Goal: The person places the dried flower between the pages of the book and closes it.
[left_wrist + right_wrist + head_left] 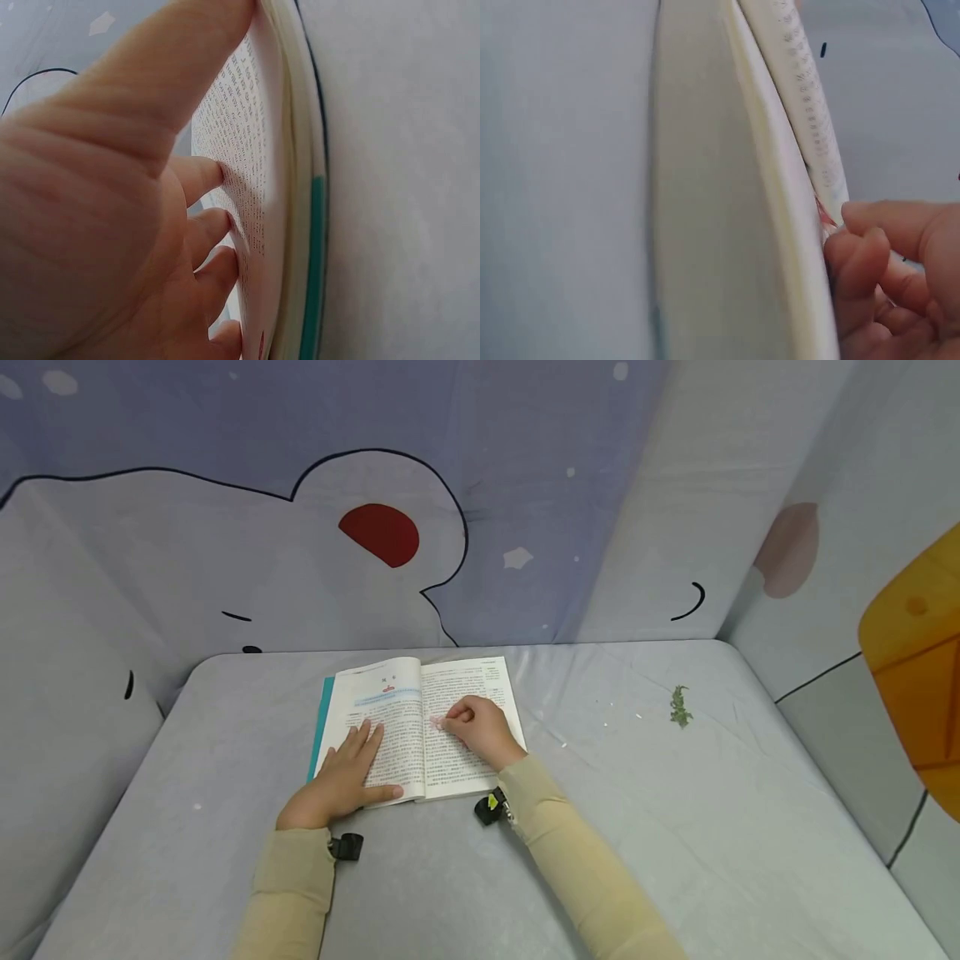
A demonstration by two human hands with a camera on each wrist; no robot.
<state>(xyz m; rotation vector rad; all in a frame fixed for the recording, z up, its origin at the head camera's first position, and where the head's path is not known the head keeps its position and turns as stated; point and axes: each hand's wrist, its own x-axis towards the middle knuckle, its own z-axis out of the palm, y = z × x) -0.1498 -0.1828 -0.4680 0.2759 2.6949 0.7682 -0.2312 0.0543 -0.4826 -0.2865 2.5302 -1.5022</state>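
Observation:
A thick book [474,677] with a teal cover lies spread on the table, printed pages facing up. My left hand [341,779] rests on the left page, fingers spread and thumb along the lower edge; the left wrist view shows its fingertips pressing the paper. Over the right page, thumb and forefinger of my right hand [486,731] pinch a small, thin pink piece [436,722] close to the book's middle fold. In the right wrist view the reddish piece [823,211] shows just beyond the fingertips, partly hidden by the page edge.
A green leafy sprig [680,707] lies on the grey-white table cover [735,827] to the right. Small white bits [564,745] are scattered between it and the book. Printed cloth walls [540,527] stand behind and at both sides.

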